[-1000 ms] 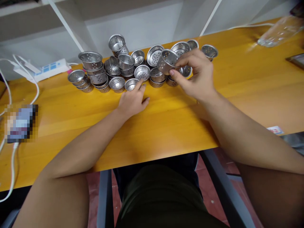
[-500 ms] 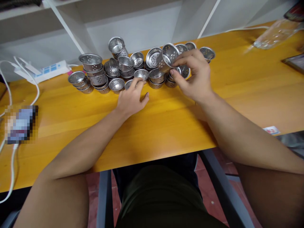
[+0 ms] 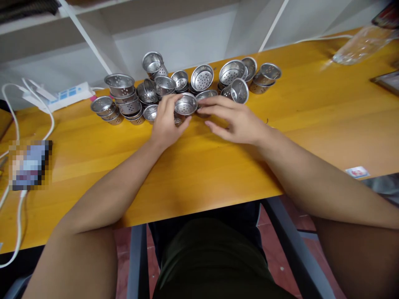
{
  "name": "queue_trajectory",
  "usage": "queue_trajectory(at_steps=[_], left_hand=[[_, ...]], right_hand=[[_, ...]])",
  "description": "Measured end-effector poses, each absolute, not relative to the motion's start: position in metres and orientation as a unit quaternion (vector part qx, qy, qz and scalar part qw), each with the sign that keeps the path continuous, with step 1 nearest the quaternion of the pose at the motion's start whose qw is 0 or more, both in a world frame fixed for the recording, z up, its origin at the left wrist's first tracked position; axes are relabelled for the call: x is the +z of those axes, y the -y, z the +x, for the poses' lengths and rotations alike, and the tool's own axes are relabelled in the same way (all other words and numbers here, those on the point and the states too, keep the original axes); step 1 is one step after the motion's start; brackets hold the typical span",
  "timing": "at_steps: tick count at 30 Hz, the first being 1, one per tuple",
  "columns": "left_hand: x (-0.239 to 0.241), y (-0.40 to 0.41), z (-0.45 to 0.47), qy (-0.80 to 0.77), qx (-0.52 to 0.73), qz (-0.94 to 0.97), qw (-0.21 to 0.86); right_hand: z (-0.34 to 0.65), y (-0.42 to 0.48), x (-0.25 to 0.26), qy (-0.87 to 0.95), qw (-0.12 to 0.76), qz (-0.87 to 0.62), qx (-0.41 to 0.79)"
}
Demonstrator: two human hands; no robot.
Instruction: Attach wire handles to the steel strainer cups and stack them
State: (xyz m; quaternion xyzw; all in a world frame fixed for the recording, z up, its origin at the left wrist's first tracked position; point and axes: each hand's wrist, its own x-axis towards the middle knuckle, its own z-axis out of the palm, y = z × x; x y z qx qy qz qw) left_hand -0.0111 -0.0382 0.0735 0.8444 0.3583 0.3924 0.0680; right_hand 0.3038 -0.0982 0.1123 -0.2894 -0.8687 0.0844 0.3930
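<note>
Several small perforated steel cups lie heaped and stacked along the far side of a yellow wooden table. My left hand is closed on one of these cups, thumb and fingers round its rim, at the front of the heap. My right hand lies just right of it with fingers stretched out toward the same cup, the fingertips at another cup behind. Nothing sits inside the right hand. A stack of cups stands at the left end.
A white power strip with cables lies at the back left. A blurred-out flat object rests at the left edge. A clear plastic bottle lies at the far right, a small card near the front right edge.
My right hand has let go of the cup it held raised and has come down leftward, fingers extended. My left hand has taken hold of a cup at the front of the heap.
</note>
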Motion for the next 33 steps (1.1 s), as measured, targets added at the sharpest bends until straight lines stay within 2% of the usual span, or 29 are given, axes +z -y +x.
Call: queue_trajectory(at_steps=[3, 8, 12, 15, 18, 23, 27, 33], left_hand=[[0.069, 0.029, -0.016, -0.375, 0.381, 0.842, 0.069], [0.064, 0.025, -0.016, -0.385, 0.370, 0.844, 0.050], [0.062, 0.021, -0.019, -0.392, 0.377, 0.838, 0.057], [0.061, 0.018, -0.022, -0.399, 0.386, 0.828, 0.076], [0.059, 0.016, -0.024, -0.412, 0.400, 0.814, 0.089], [0.055, 0.013, -0.027, -0.426, 0.428, 0.795, 0.061], [0.055, 0.016, -0.024, -0.429, 0.436, 0.790, 0.055], [0.060, 0.023, -0.018, -0.434, 0.433, 0.786, 0.076]], right_hand=[[0.315, 0.098, 0.125, 0.838, 0.442, -0.315, 0.052], [0.359, 0.067, 0.128, 0.753, 0.576, -0.307, -0.083], [0.433, 0.009, 0.105, 0.610, 0.629, -0.469, -0.115], [0.488, -0.033, 0.081, 0.488, 0.622, -0.610, -0.056], [0.514, -0.054, 0.061, 0.446, 0.611, -0.654, -0.020], [0.502, -0.050, 0.032, 0.430, 0.567, -0.701, 0.050], [0.497, -0.057, 0.010, 0.465, 0.563, -0.677, 0.093], [0.493, -0.073, 0.013, 0.432, 0.571, -0.692, 0.093]])
